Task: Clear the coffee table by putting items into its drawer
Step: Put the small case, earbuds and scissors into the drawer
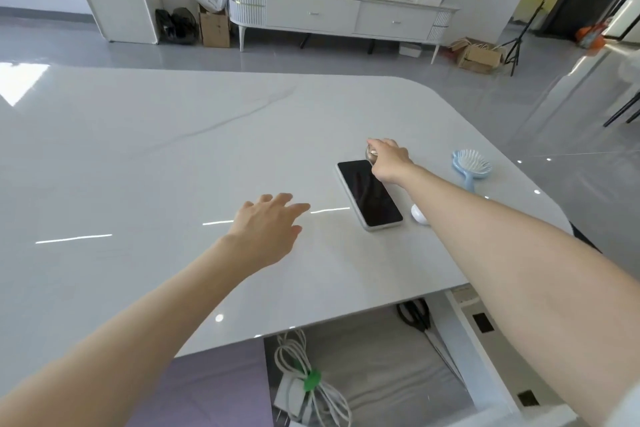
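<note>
On the glossy white coffee table [145, 156] lies a black-screened phone [369, 194]. Just beyond its far end my right hand [389, 159] curls its fingers over a small round metallic object [370, 153], mostly hidden under the hand. To the right sit a light blue hairbrush [470, 166] and a small white earbud-like item [418, 214], partly covered by my right forearm. My left hand [268, 227] hovers over the table left of the phone, fingers spread and holding nothing. The drawer [381, 367] stands open at the table's near edge, holding a coiled white charger cable [308, 381] and black scissors [420, 319].
A white sideboard [339, 14] with boxes and bags stands at the far wall. Cardboard boxes [479, 57], a light-stand tripod [516, 45] and a white leaning panel [119, 2] stand on the grey floor beyond the table.
</note>
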Motion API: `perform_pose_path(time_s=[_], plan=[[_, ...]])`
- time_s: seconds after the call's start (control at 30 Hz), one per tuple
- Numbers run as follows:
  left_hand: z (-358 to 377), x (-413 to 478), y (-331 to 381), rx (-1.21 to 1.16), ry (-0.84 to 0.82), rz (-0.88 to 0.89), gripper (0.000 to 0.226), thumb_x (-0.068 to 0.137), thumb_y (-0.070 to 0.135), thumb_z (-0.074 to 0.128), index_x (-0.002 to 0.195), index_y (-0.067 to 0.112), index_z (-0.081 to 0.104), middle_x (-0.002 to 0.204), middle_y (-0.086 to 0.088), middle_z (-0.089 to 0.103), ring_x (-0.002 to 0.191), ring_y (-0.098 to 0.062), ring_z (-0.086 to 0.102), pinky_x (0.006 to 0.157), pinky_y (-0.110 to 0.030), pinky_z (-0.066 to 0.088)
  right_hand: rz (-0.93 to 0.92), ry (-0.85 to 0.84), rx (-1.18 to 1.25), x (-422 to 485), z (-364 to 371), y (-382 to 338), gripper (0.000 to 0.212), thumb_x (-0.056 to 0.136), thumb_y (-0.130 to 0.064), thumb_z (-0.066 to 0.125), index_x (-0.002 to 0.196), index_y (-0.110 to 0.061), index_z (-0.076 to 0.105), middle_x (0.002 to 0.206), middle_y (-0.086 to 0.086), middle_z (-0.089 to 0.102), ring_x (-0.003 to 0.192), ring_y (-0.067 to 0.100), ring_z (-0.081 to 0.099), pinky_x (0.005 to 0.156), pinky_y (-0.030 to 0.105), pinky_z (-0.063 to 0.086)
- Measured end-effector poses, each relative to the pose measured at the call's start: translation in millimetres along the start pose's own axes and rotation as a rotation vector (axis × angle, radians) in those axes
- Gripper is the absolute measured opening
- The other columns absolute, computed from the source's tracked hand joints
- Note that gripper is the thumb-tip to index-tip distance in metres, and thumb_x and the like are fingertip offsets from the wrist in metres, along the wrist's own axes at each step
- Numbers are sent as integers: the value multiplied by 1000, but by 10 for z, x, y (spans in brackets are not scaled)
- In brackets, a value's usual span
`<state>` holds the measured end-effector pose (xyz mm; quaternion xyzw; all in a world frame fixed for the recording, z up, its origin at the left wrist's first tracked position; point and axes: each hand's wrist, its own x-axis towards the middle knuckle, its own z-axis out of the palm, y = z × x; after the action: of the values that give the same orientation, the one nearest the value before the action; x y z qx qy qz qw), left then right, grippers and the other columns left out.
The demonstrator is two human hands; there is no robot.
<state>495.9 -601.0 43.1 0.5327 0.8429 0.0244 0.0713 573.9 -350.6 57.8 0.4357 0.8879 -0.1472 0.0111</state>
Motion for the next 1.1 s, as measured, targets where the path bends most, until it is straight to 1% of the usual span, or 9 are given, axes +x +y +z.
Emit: perform_pose_path(time_s=[0.13,0.27,0.33,0.4,0.57,0.7,0.83,0.93,1.1], plan=[[64,154,-88,-49,46,5,50,102,36,33,150,40,17,157,6,22,140,-20,29,105,-35,32,28,-34,-113,369,66,13,58,87,0,32,139,-25,40,154,1,23,133,33,28,106,41,35],[178,217,-159,-104,101,13,52,102,36,35,150,42,15,156,8,22,140,-18,28,104,-35,34,21,-83,-142,545,146,61,40,78,-1,33,102,-30,47,130,2,43,128,31,35,97,39,39],[234,238,-183,-119,153,10,52,102,34,35,150,41,17,156,9,23,141,-16,27,104,-34,34,50,-35,-173,568,173,69,45,86,1,36,125,-21,43,132,6,39,122,34,35,83,36,38],[267,244,-184,-140,205,4,50,102,32,36,149,40,21,155,9,24,141,-15,26,105,-33,33,85,-1,-214,534,164,52,44,89,0,41,131,-14,38,131,9,37,119,35,36,76,35,36],[164,166,-45,-202,257,18,51,101,31,39,149,37,23,153,9,29,140,-15,29,104,-33,33,118,158,-86,283,72,74,40,90,-7,50,128,-14,38,129,10,40,113,36,45,88,39,39],[-35,19,53,-523,265,-72,56,100,33,43,150,37,19,145,6,41,125,-21,45,93,-33,39,13,155,360,-88,-204,-4,48,93,-20,56,136,-14,35,132,8,44,116,28,49,95,36,40],[-171,-197,127,-776,295,-168,54,97,35,51,146,34,29,136,9,49,113,-14,52,92,-28,40,-5,-155,946,-682,-445,-199,51,94,-27,62,139,-16,41,125,4,53,107,19,51,90,32,42],[-299,-399,200,-1040,205,-248,50,95,34,56,141,30,39,130,9,54,109,-14,57,93,-31,47,-135,-394,1300,-1020,-458,-256,43,95,-13,59,135,-6,47,120,15,61,109,26,59,99,31,48],[-461,-738,242,-1683,-92,-407,40,94,38,56,126,14,57,117,-2,68,103,-24,68,84,-38,57,-270,-527,1420,-1547,-471,-321,50,89,7,59,136,-1,43,124,19,60,112,24,61,97,25,50]])
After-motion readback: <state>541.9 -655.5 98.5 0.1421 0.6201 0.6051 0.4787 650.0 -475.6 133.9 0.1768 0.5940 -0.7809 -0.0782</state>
